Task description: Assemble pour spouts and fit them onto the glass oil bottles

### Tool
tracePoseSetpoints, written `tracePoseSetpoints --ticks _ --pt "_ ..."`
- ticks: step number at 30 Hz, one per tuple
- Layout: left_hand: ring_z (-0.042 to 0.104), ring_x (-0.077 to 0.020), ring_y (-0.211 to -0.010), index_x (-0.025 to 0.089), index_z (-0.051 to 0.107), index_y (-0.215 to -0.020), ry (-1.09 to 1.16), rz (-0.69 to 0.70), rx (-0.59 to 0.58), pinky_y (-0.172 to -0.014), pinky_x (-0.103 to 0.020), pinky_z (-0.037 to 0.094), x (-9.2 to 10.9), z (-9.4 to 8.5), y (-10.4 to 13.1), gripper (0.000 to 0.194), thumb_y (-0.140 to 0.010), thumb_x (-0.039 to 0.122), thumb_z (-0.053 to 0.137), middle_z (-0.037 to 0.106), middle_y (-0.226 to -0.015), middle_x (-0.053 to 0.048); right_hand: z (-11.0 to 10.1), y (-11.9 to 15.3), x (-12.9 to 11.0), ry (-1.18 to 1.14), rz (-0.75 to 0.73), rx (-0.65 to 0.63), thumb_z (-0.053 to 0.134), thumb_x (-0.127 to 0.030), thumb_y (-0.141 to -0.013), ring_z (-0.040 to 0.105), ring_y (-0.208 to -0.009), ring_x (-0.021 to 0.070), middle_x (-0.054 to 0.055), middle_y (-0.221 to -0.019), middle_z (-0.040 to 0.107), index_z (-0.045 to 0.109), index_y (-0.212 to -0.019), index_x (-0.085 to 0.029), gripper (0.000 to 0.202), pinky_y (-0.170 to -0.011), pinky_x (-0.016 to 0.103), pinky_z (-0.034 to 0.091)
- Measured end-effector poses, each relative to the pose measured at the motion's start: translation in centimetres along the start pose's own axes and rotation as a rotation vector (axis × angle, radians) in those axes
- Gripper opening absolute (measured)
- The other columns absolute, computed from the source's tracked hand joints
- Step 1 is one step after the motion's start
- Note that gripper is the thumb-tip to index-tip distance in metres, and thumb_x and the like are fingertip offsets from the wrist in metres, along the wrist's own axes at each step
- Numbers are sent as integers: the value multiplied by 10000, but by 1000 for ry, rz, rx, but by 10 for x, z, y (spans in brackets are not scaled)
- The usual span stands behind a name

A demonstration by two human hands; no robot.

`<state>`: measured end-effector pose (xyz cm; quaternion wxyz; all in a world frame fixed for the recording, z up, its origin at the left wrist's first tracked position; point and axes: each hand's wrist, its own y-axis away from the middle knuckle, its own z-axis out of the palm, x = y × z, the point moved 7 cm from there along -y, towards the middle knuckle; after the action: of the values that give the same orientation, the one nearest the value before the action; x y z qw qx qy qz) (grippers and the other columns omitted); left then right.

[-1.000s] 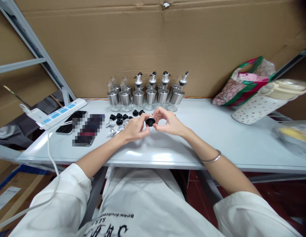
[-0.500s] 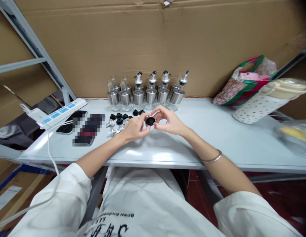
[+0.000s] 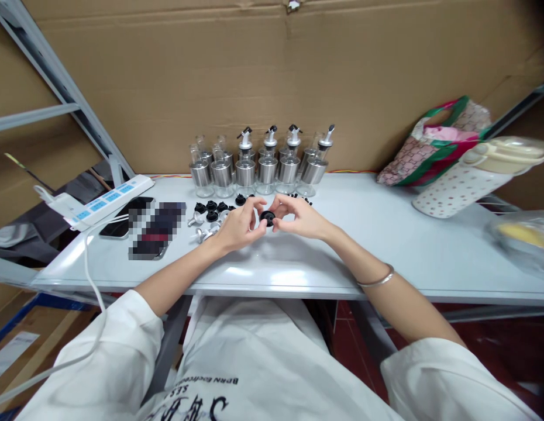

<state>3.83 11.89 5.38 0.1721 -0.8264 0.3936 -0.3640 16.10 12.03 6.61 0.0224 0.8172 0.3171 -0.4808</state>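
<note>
Between my two hands is a round black cap (image 3: 267,218), pinched from both sides above the table. My left hand (image 3: 241,225) grips its left edge with thumb and fingers. On its right edge the thumb and forefinger of my right hand (image 3: 298,217) are closed. Several black caps (image 3: 211,206) lie on the table beyond my left hand, beside silver pourer pieces (image 3: 205,235). Behind them stand several glass bottles with steel sleeves (image 3: 245,173); some in the front row carry a silver pourer with a black tip (image 3: 271,138).
A white power strip (image 3: 116,199) and two phones (image 3: 127,217) lie at the left of the table (image 3: 364,234). At the right are a patterned bag (image 3: 412,152), a spotted flask (image 3: 456,190) and a plastic-wrapped bowl (image 3: 526,240). Cardboard (image 3: 237,70) rises behind.
The black cap has turned between my fingers and shows a flatter face. My right hand has shifted slightly down, uncovering small black pieces behind it.
</note>
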Motion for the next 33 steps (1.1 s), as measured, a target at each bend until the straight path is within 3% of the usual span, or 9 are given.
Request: tracePoseSetpoints --ticks 9,21,28,33 --pt "540 -129 -747 189 406 -1120 57 100 44 -714 -279 472 3 -1 -1 314 -825 277 469 525 -936 -36 0 -1 0 -90 18 14 646 -205 -696 667 -644 154 -19 -673 669 443 -847 -216 254 -687 312 524" --pt "545 -137 -863 206 405 -1126 34 224 105 -708 -273 502 12 -2 -1 321 -821 171 497 516 -1004 -50 -3 -1 2 -72 9 2 597 -209 -745 680 -646 153 -34 -671 669 456 -965 -216 261 -645 291 513" --pt "570 -124 -806 202 405 -1111 23 151 141 -713 -272 487 9 -6 -2 288 -852 239 524 553 -969 -43 -7 -3 5 -176 -11 56 634 -221 -721 695 -650 158 -29 -704 674 438 -892 -217 260 -708 327 527" --pt "566 -107 -728 191 405 -1108 48 92 92 -708 -258 477 4 -3 -1 275 -862 264 502 597 -919 -28 -7 -3 4 -220 -8 48 631 -234 -741 704 -665 166 -20 -733 683 442 -929 -218 267 -727 347 536"
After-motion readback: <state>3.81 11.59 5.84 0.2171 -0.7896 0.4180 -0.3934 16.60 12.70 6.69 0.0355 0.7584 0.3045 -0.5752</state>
